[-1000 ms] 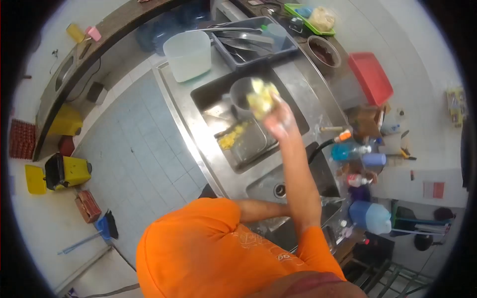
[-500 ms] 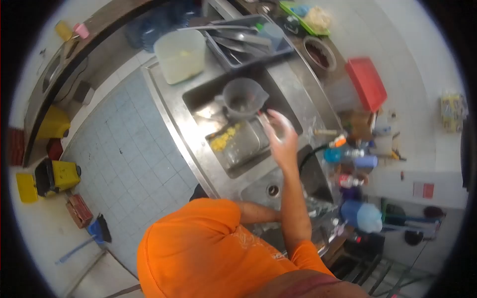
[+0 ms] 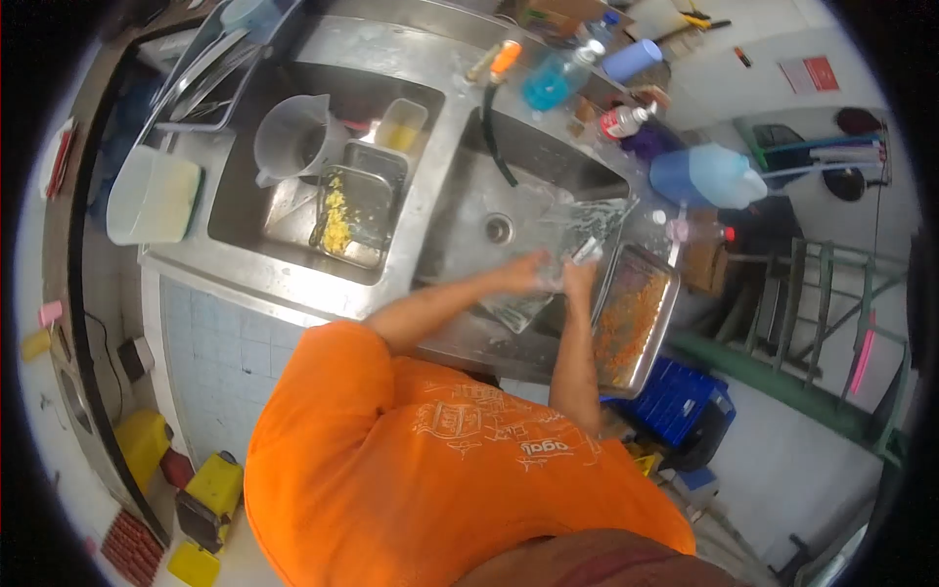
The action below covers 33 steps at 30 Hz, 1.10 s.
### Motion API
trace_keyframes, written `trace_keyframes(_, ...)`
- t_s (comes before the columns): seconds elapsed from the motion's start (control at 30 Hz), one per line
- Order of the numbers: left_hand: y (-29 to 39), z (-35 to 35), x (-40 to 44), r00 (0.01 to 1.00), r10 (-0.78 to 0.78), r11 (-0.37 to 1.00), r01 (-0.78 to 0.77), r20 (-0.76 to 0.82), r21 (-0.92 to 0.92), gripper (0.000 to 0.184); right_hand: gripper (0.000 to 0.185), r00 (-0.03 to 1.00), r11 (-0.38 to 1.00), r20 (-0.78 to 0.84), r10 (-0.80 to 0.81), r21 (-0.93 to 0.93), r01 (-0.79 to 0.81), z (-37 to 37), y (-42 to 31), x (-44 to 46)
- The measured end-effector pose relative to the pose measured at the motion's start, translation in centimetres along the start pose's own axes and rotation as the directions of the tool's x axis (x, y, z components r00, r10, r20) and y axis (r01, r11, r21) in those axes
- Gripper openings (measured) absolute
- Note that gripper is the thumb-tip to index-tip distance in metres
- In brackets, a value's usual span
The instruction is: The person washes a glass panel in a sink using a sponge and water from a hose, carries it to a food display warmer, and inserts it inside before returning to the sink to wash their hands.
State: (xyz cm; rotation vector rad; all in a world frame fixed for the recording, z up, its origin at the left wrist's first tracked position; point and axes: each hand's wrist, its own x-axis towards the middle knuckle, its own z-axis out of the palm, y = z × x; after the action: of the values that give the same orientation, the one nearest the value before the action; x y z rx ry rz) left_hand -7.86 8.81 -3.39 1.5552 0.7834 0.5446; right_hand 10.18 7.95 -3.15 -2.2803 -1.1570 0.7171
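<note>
My left hand (image 3: 528, 271) is over the right sink basin, blurred, with its fingers partly lost in suds. Close by, my right hand (image 3: 581, 277) is closed around something whitish that I cannot make out. Both hands are in front of a soapy, see-through flat piece (image 3: 597, 217), which leans in the basin's right part. A clear jug (image 3: 293, 139) stands in the left basin, away from both hands. Near it lies a clear tray (image 3: 370, 217) with yellow food scraps (image 3: 335, 223).
A metal tray (image 3: 638, 318) with orange scraps rests right of the basin. A dark hose (image 3: 496, 147) hangs into the sink. Bottles, including a large blue jug (image 3: 706, 176), line the back right. A whitish tub (image 3: 156, 196) stands on the left ledge.
My view has turned right, toward the other basin. My right hand has left the clear jug in the left basin and is now beside my left hand at the soapy piece.
</note>
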Motion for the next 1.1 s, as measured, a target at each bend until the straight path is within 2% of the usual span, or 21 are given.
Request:
trace_keyframes(0.03,-3.0,-2.3,2.1,0.997,-0.072,0.993,0.072,0.002,0.094,0.077,0.072,0.999,0.997,-0.034,-0.025,-0.079,0.023,0.8,1.8,1.6)
trace_keyframes(0.07,-5.8,-5.0,4.3,0.965,-0.209,0.978,0.211,-0.157,-0.007,0.082,0.071,0.999,0.997,-0.044,-0.025,-0.078,0.022,0.9,2.0,2.3)
trace_keyframes(0.1,-8.4,-7.7,6.4,0.885,-0.343,0.938,0.307,-0.316,-0.159,0.087,0.070,0.998,0.996,-0.053,-0.023,-0.082,0.019,1.4,1.9,2.3)
trace_keyframes(0.13,-11.1,-10.3,8.5,0.767,-0.454,0.886,0.335,-0.453,-0.321,0.093,0.069,0.998,0.996,-0.062,-0.021,-0.090,0.016,1.7,1.8,2.0)
trace_keyframes(0.17,-12.4,-11.9,10.4,0.634,-0.390,0.919,0.226,-0.668,-0.323,0.103,0.069,0.996,0.996,-0.083,-0.041,-0.080,0.035,1.7,1.1,1.7)
trace_keyframes(0.2,-14.5,-13.6,12.4,0.682,-0.322,0.900,0.006,-0.656,-0.435,0.097,0.068,0.993,0.996,-0.102,-0.064,-0.071,0.057,1.6,-0.6,1.0)
trace_keyframes(0.23,-10.4,-15.3,11.9,0.785,-0.406,0.797,0.054,-0.467,-0.602,0.073,0.068,0.989,0.995,-0.120,-0.091,-0.060,0.085,1.2,-2.3,0.6)
trace_keyframes(0.33,-10.3,-13.5,14.2,0.895,-0.381,0.776,0.172,-0.233,-0.607,0.048,0.068,0.994,0.999,-0.107,-0.028,-0.019,0.026,-0.4,-7.0,-0.2)
trace_keyframes(0.37,-5.7,-12.2,12.7,0.865,-0.398,0.726,0.095,-0.305,-0.681,0.034,0.068,0.997,1.000,-0.077,0.025,0.002,-0.025,-0.1,-6.5,1.0)
trace_keyframes(0.47,-5.2,-9.8,11.7,0.910,-0.313,0.670,0.009,-0.271,-0.743,0.030,0.067,0.994,0.996,-0.096,-0.054,-0.077,0.046,-0.2,-6.1,3.2)
trace_keyframes(0.57,-1.6,-8.4,10.2,0.935,-0.267,0.648,-0.006,-0.235,-0.762,0.031,0.064,0.987,0.987,-0.141,-0.081,-0.148,0.060,0.3,-4.7,4.8)
trace_keyframes(0.67,2.2,-7.6,9.5,0.943,-0.265,0.618,0.007,-0.200,-0.787,0.031,0.061,0.966,0.976,-0.145,-0.214,-0.083,0.204,0.6,-2.5,5.7)
trace_keyframes(0.77,2.9,-6.2,9.6,0.941,-0.269,0.593,-0.007,-0.206,-0.805,0.029,0.065,0.995,0.982,-0.059,-0.083,-0.173,0.072,-1.2,-4.8,5.1)
trace_keyframes(0.87,2.7,-5.1,10.6,0.939,-0.263,0.582,-0.029,-0.222,-0.813,0.027,0.066,0.984,0.992,-0.154,-0.094,-0.101,0.079,-0.6,-3.9,5.2)
trace_keyframes(0.93,2.7,-4.8,11.6,0.949,-0.224,0.580,-0.053,-0.221,-0.813,0.024,0.068,0.986,0.994,-0.133,-0.101,-0.050,0.095,-0.8,-4.3,5.0)
trace_keyframes(1.03,3.1,-3.9,13.4,0.929,-0.263,0.495,-0.100,-0.259,-0.863,0.021,0.070,0.986,0.992,-0.135,-0.100,0.059,0.109,-0.6,-4.5,4.9)
trace_keyframes(1.1,2.7,-3.4,14.9,0.890,-0.326,0.528,-0.107,-0.318,-0.843,0.020,0.069,0.987,0.991,-0.142,-0.077,0.097,0.091,-0.6,-5.1,4.3)
